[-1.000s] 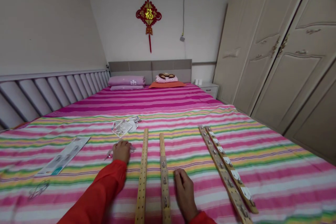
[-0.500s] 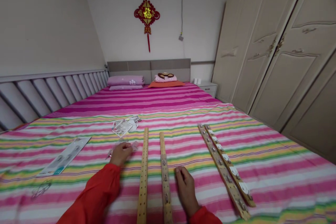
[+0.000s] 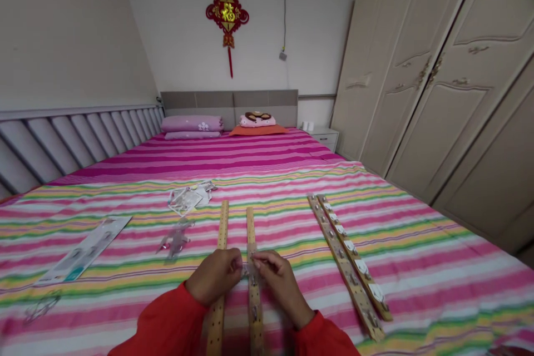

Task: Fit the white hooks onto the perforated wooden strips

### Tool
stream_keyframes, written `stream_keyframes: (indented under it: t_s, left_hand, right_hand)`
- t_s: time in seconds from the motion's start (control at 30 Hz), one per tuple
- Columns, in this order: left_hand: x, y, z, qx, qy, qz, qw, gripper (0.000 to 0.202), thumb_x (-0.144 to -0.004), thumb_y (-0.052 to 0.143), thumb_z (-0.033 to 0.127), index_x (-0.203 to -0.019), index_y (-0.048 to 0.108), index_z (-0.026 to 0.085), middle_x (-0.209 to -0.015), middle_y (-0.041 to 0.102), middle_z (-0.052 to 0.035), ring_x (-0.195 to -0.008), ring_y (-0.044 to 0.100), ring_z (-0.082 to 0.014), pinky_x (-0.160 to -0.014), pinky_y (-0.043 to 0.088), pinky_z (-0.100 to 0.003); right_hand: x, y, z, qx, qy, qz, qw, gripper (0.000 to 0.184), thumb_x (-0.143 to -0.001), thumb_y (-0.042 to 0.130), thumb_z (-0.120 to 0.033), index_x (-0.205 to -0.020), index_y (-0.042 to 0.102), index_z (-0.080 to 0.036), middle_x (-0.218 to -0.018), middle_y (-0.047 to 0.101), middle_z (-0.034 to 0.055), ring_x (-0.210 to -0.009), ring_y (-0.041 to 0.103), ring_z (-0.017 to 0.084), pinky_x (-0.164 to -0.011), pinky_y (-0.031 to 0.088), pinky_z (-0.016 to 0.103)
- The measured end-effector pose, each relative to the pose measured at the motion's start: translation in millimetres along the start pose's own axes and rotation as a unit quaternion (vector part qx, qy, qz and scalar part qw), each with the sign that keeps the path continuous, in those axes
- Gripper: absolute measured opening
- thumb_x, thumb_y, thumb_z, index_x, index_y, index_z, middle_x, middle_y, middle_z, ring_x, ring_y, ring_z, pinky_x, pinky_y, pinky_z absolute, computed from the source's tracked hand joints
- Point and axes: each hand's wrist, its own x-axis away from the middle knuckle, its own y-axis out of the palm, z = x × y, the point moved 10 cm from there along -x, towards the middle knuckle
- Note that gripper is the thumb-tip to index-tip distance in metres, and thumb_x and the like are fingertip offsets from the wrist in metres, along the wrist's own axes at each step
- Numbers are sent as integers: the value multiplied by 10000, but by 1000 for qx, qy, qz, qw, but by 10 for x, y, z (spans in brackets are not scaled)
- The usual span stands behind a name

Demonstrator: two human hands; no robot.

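Two perforated wooden strips lie lengthwise on the striped bedspread in front of me: a bare one point(image 3: 222, 222) on the left and one carrying small metal hooks point(image 3: 251, 228) on the right. My left hand point(image 3: 216, 275) and my right hand point(image 3: 278, 281) meet over the right strip, fingers pinched together around something small that I cannot make out. Both sleeves are red. A clear plastic packet point(image 3: 175, 239) lies to the left of the strips.
Two more strips fitted with white and metal hooks point(image 3: 348, 250) lie to the right. Opened packets point(image 3: 188, 197) and a long card package point(image 3: 83, 248) are on the left. Pillows sit at the headboard point(image 3: 229, 101); a wardrobe point(image 3: 442, 83) lines the right wall.
My left hand left the clear packet and moved right to the hooked strip. My right hand rose from the bedspread to meet it, and both now pinch over the strip.
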Motion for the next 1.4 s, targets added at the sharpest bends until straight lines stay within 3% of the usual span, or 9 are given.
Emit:
stream_keyframes:
  t_s: [0.17,0.3,0.4,0.5,0.63,0.73,1.03,1.4]
  left_hand:
    - [26,41,125,23,17,-20,999,104,-671,528,216,-632,625,210,-550,579,19,-536,504,-125,-518,301,-213]
    - [-82,-22,43,146,-5,12,989,187,-660,586,265,-811,668,191,-594,593,25,-540,521,-120,-520,353,-214]
    - [-204,-39,-81,301,-38,50,952,363,-600,679,305,-932,658,161,-665,627,7,-618,582,-133,-581,432,-228]
    - [-313,21,-237,414,-83,81,903,471,-503,774,311,-925,655,139,-736,667,-24,-698,624,-149,-649,473,-246]
    - [-435,181,-446,489,-142,103,854,495,-443,825,327,-865,649,137,-686,665,-6,-629,609,-117,-616,472,-229]
    - [-543,270,-570,514,-158,119,835,437,-418,837,323,-757,631,142,-632,648,10,-591,597,-100,-616,481,-227]
    - [-875,373,-875,505,-170,166,830,344,-451,814,271,-722,654,130,-591,640,20,-557,583,-88,-566,470,-206]
    - [-1049,557,-1069,496,-191,158,832,258,-478,793,213,-668,640,128,-549,612,30,-518,576,-92,-552,488,-224]
  right_hand:
    - [41,22,42,6,16,-10,1000,234,-696,705,-418,-718,718,-186,-660,621,18,-599,540,145,-555,427,255]
    - [6,71,192,-63,93,-21,993,307,-624,751,-458,-644,636,-174,-483,560,-32,-435,465,101,-454,370,226]
    - [-62,83,258,-116,130,-11,985,345,-591,770,-467,-666,616,-168,-450,578,-30,-389,482,99,-429,383,220]
    - [-155,47,264,-137,128,5,982,318,-604,766,-439,-653,627,-157,-448,586,-22,-381,495,96,-413,386,209]
    - [-273,36,324,-142,142,-2,980,266,-608,762,-383,-616,649,-143,-532,633,6,-414,511,83,-419,397,198]
    - [-385,-7,410,-151,159,17,976,225,-587,763,-337,-614,649,-144,-532,635,2,-417,511,80,-427,402,197]
    - [-702,-90,726,-89,152,65,982,179,-554,713,-292,-580,597,-157,-456,585,-26,-377,470,83,-373,318,195]
    - [-797,-150,938,-40,122,82,988,190,-588,685,-309,-555,548,-180,-409,474,-77,-367,362,71,-391,257,214]
